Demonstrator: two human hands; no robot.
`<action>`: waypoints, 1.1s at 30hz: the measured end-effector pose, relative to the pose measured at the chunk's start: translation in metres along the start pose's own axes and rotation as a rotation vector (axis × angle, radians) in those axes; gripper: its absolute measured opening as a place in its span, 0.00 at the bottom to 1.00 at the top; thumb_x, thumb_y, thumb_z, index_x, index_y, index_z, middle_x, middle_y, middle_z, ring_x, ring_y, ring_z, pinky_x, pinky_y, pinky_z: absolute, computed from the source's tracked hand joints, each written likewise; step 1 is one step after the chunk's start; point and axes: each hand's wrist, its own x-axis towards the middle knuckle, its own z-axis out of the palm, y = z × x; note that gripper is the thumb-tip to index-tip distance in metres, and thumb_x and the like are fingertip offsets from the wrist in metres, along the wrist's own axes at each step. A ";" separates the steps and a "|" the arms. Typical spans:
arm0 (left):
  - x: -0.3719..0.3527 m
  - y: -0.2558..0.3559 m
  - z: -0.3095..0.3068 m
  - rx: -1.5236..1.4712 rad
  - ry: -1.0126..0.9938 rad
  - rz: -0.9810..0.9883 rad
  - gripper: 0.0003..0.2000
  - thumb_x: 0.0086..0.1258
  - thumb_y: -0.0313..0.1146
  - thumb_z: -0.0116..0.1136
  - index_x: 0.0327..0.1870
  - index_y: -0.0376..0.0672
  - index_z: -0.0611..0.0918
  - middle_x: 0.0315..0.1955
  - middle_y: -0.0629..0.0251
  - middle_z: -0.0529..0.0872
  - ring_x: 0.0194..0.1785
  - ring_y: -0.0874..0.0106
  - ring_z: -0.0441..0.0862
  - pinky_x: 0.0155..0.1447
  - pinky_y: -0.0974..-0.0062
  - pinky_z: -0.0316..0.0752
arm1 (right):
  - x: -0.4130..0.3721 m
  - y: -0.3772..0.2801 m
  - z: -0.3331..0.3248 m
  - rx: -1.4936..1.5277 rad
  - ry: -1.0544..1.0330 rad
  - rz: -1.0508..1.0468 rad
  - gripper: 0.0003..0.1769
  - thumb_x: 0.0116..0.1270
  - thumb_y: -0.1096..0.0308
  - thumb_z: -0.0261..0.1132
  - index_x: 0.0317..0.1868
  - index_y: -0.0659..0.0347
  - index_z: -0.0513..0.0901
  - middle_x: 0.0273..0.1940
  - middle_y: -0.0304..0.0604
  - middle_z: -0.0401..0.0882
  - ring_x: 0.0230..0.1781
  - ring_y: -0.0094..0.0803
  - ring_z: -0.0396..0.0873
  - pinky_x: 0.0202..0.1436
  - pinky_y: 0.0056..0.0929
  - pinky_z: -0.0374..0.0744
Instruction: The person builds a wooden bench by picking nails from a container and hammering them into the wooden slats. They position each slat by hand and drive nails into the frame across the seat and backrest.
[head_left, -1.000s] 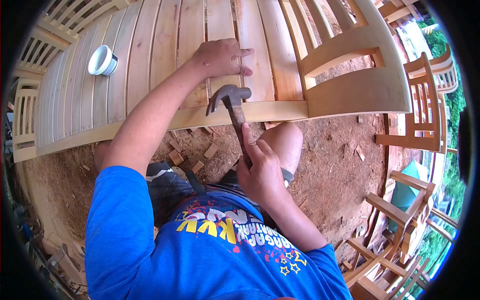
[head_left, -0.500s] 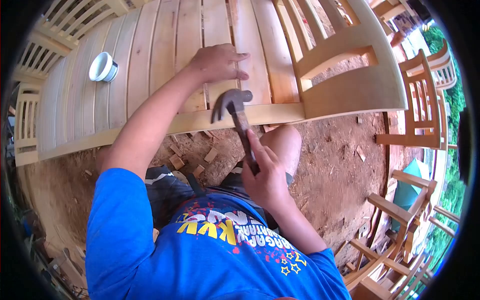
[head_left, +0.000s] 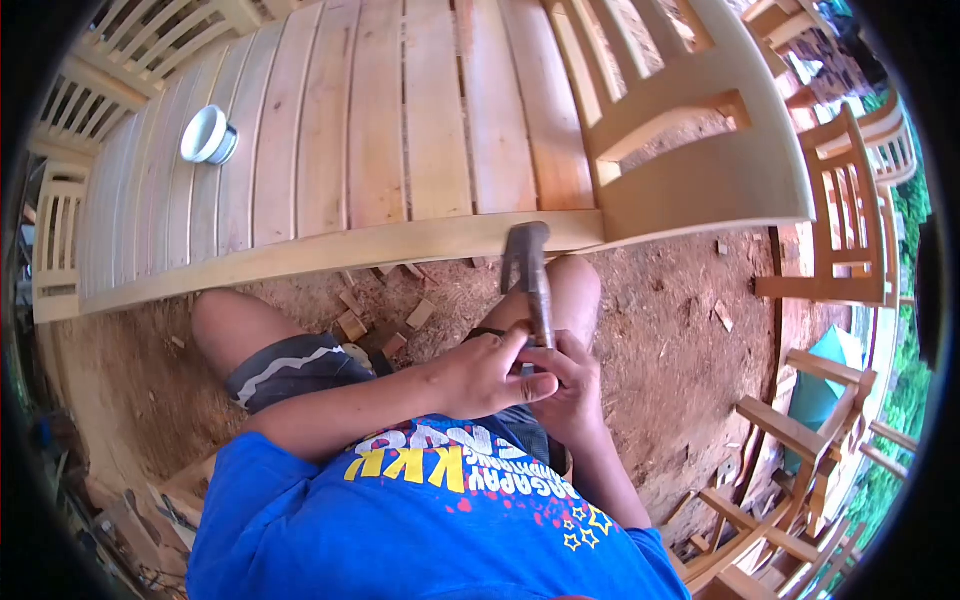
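Observation:
My right hand point(head_left: 571, 388) is wrapped round the handle of a claw hammer point(head_left: 538, 300), held over my lap. Its head points up toward the front rail point(head_left: 400, 246) of a wooden slatted bench point(head_left: 435, 150) and looks slightly blurred. My left hand point(head_left: 488, 376) meets the right one beside the lower handle. Its fingers are bent in and its thumb lies across toward my right fingers; anything pinched there is hidden. Pale planks with narrow gaps form the bench seat, and a curved armrest point(head_left: 715, 175) stands at its right end.
A white tub point(head_left: 208, 136) sits on the planks at the left. Wood offcuts point(head_left: 421, 314) lie on the dirt floor point(head_left: 670, 330) below. Chair frames point(head_left: 845, 215) and wooden pieces point(head_left: 780, 430) stand at the right, near a teal umbrella point(head_left: 822, 380). Another person point(head_left: 830, 65) is partly visible at upper right.
My left hand has left the planks and come down to my right hand. The hammer has shifted right and slightly down, its handle now more upright. My left knee has come into view.

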 end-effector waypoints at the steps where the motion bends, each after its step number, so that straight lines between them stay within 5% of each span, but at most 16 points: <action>1: 0.002 -0.001 0.006 0.011 0.035 0.007 0.52 0.81 0.75 0.53 0.85 0.32 0.61 0.66 0.34 0.85 0.73 0.44 0.84 0.75 0.53 0.78 | -0.005 0.004 0.003 0.007 0.015 0.027 0.16 0.58 0.77 0.82 0.48 0.59 0.94 0.42 0.51 0.84 0.40 0.53 0.87 0.42 0.46 0.84; 4: 0.006 -0.003 0.010 0.089 0.019 -0.044 0.56 0.81 0.76 0.50 0.88 0.28 0.55 0.79 0.30 0.73 0.83 0.40 0.72 0.84 0.53 0.69 | -0.006 0.000 0.003 -0.026 0.008 -0.014 0.14 0.62 0.76 0.79 0.49 0.57 0.94 0.42 0.52 0.81 0.41 0.54 0.87 0.42 0.48 0.84; 7: 0.000 0.010 0.010 0.041 0.098 0.007 0.52 0.84 0.70 0.54 0.88 0.29 0.56 0.79 0.36 0.73 0.83 0.44 0.73 0.84 0.55 0.69 | -0.009 0.000 0.002 -0.008 -0.019 0.037 0.15 0.63 0.76 0.78 0.51 0.57 0.93 0.44 0.53 0.80 0.42 0.56 0.87 0.43 0.50 0.84; 10: 0.002 0.000 0.008 -0.331 0.085 0.066 0.48 0.86 0.62 0.59 0.89 0.31 0.57 0.74 0.49 0.78 0.76 0.59 0.79 0.79 0.62 0.74 | -0.005 -0.008 -0.001 -0.006 -0.031 0.091 0.15 0.62 0.80 0.79 0.50 0.60 0.92 0.51 0.54 0.85 0.48 0.56 0.88 0.49 0.47 0.86; 11: -0.003 -0.002 0.001 -0.545 0.010 0.031 0.42 0.86 0.54 0.64 0.87 0.33 0.62 0.67 0.60 0.80 0.68 0.73 0.80 0.73 0.70 0.77 | -0.002 -0.010 -0.001 0.050 0.014 0.024 0.13 0.65 0.79 0.78 0.50 0.60 0.91 0.50 0.54 0.84 0.46 0.56 0.87 0.47 0.46 0.85; 12: -0.005 -0.017 -0.004 -0.540 0.031 0.073 0.34 0.83 0.45 0.71 0.80 0.35 0.71 0.61 0.62 0.85 0.60 0.76 0.84 0.68 0.72 0.79 | 0.000 -0.011 -0.002 0.048 0.007 0.032 0.13 0.65 0.79 0.79 0.49 0.60 0.91 0.49 0.54 0.83 0.46 0.55 0.87 0.46 0.45 0.84; 14: -0.020 -0.023 -0.015 -0.640 0.087 -0.026 0.23 0.79 0.36 0.75 0.69 0.36 0.83 0.52 0.66 0.89 0.50 0.78 0.86 0.57 0.77 0.81 | 0.002 -0.013 -0.004 0.050 -0.017 0.048 0.12 0.66 0.78 0.79 0.48 0.60 0.91 0.48 0.53 0.83 0.44 0.54 0.86 0.45 0.45 0.84; 17: -0.032 -0.044 -0.012 -0.832 0.182 -0.075 0.18 0.79 0.28 0.73 0.66 0.38 0.85 0.49 0.67 0.90 0.48 0.77 0.87 0.55 0.78 0.81 | 0.010 -0.008 -0.003 0.081 0.010 0.004 0.10 0.67 0.77 0.80 0.47 0.60 0.90 0.46 0.51 0.83 0.43 0.50 0.86 0.45 0.43 0.83; 20: -0.023 -0.063 0.012 -1.271 0.187 0.065 0.16 0.81 0.30 0.70 0.67 0.43 0.85 0.54 0.64 0.91 0.55 0.73 0.88 0.64 0.70 0.82 | 0.018 -0.007 0.002 0.132 0.017 -0.026 0.09 0.68 0.78 0.79 0.46 0.60 0.90 0.45 0.51 0.83 0.43 0.49 0.86 0.45 0.43 0.83; 21: -0.018 -0.042 0.022 -1.417 0.278 0.025 0.14 0.81 0.31 0.72 0.63 0.44 0.87 0.48 0.68 0.92 0.50 0.76 0.88 0.57 0.72 0.81 | 0.021 -0.008 0.003 0.144 0.013 -0.032 0.09 0.68 0.78 0.79 0.45 0.60 0.90 0.45 0.51 0.83 0.43 0.49 0.86 0.45 0.42 0.83; 24: -0.011 -0.043 0.029 -1.513 0.274 0.039 0.11 0.81 0.34 0.71 0.60 0.45 0.88 0.48 0.70 0.92 0.52 0.76 0.88 0.61 0.69 0.81 | 0.028 -0.015 0.004 0.149 0.043 -0.066 0.09 0.68 0.79 0.79 0.45 0.61 0.90 0.47 0.52 0.84 0.43 0.49 0.86 0.46 0.42 0.84; 28: -0.003 -0.017 -0.001 -1.284 0.519 0.144 0.07 0.85 0.32 0.67 0.56 0.44 0.90 0.48 0.67 0.94 0.54 0.76 0.90 0.65 0.74 0.83 | 0.032 -0.003 0.000 0.146 0.050 -0.053 0.16 0.70 0.81 0.77 0.56 0.62 0.87 0.49 0.48 0.85 0.43 0.39 0.86 0.47 0.36 0.84; 30: 0.007 -0.004 -0.042 -0.453 0.816 0.153 0.07 0.86 0.30 0.64 0.55 0.39 0.90 0.47 0.64 0.95 0.53 0.74 0.91 0.63 0.73 0.85 | 0.032 -0.011 -0.016 0.250 0.058 0.054 0.26 0.72 0.83 0.74 0.68 0.63 0.83 0.48 0.46 0.84 0.47 0.36 0.85 0.49 0.33 0.84; 33: 0.038 -0.010 -0.111 -0.064 0.883 0.377 0.10 0.88 0.32 0.61 0.57 0.35 0.90 0.48 0.62 0.96 0.56 0.73 0.91 0.64 0.71 0.85 | 0.045 -0.029 -0.040 0.500 0.102 0.160 0.44 0.76 0.85 0.68 0.87 0.64 0.58 0.50 0.44 0.85 0.40 0.28 0.84 0.44 0.26 0.83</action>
